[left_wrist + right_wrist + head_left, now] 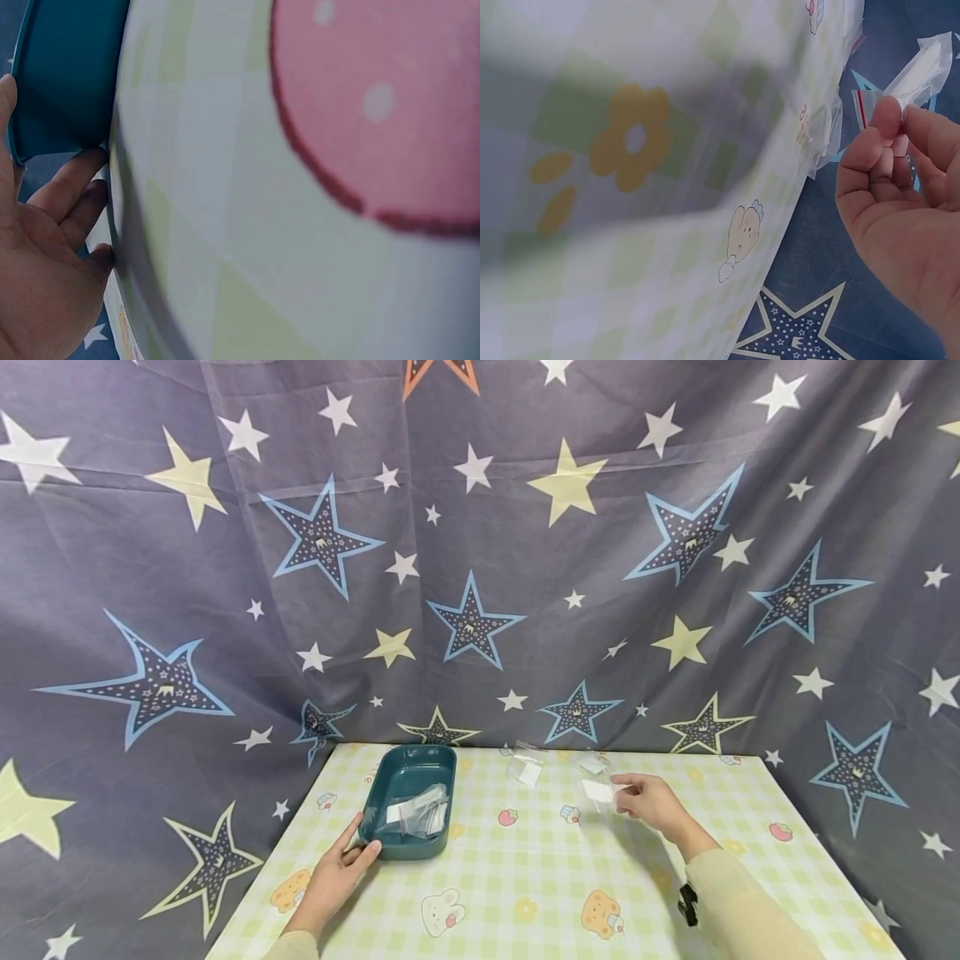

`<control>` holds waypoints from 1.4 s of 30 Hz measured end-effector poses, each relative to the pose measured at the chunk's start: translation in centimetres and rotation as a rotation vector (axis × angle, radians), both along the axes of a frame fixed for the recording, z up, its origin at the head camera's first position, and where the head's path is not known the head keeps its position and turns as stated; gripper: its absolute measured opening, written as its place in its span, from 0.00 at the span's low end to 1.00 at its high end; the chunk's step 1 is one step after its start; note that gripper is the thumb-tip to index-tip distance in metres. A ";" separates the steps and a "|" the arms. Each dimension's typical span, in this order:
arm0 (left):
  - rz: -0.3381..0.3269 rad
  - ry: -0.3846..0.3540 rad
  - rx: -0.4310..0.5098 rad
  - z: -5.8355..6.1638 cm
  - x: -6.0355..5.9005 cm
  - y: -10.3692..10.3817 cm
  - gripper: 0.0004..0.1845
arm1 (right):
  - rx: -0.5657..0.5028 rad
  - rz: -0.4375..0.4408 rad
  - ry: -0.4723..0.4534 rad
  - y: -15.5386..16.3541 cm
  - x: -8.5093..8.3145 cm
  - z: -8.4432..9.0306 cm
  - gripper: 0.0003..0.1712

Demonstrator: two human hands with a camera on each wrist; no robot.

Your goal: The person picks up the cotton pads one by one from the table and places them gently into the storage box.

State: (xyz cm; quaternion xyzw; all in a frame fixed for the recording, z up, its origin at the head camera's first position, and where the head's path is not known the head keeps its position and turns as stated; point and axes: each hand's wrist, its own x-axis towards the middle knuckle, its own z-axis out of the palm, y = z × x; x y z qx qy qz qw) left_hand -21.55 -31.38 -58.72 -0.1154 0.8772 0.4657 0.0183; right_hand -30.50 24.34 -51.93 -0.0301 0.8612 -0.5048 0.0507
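Note:
A teal tray [408, 771] stands at the table's left, with several clear plastic bags [418, 814] lying in it. My left hand [341, 864] rests on the table with its fingers against the tray's near corner [60, 90]; the fingers look relaxed. My right hand [651, 802] pinches a small clear bag [597, 791] with a white insert, held just above the table at the right. In the right wrist view the thumb and fingers [889, 135] squeeze that bag's edge [922, 71].
Two more clear bags [527, 769] [592, 764] lie near the table's far edge. The table [525, 877] wears a green-checked cloth with cartoon prints. A dark star-patterned curtain [480, 552] hangs behind and around it.

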 end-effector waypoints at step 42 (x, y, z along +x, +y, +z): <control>0.000 -0.010 0.002 0.2 0.1 0.0 0.51 | -0.126 0.032 -0.006 -3.9 -1.7 2.8 0.26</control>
